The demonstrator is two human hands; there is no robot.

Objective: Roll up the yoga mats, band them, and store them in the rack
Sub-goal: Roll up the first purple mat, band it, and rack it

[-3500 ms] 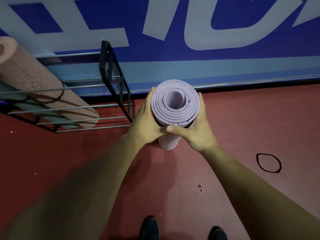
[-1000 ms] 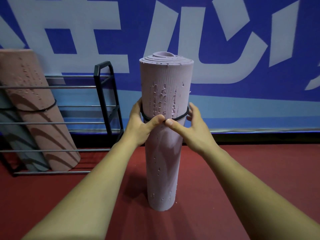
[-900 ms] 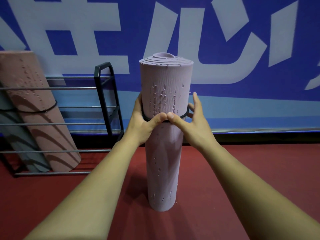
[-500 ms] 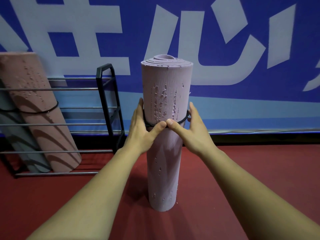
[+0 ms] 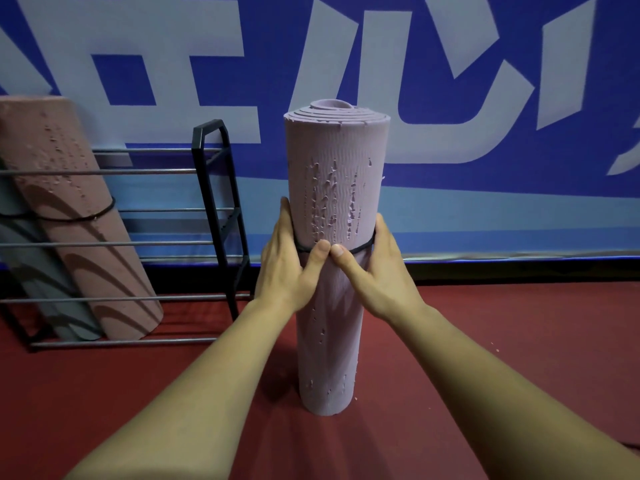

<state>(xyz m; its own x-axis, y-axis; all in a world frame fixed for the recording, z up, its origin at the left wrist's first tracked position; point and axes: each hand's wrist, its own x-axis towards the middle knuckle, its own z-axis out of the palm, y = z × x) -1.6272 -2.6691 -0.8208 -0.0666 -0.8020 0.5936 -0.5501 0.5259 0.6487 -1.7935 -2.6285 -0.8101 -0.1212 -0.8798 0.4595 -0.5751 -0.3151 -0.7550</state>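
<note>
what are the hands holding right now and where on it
The left hand and the right hand hold the upright rolled purple mat around its middle, at the black band, with the thumbs meeting on its front.

Dim, even light; wide-angle edge distortion

A single head-worn camera looks forward and slightly down, facing the blue banner wall [image 5: 450, 46]. The upright rolled mat [image 5: 332, 188] stands centre frame, close and within the wearer's reach, with both forearms [image 5: 207, 375] entering from the bottom corners. The rack [image 5: 209, 123] sits at left, red floor [image 5: 519, 341] below.
</note>
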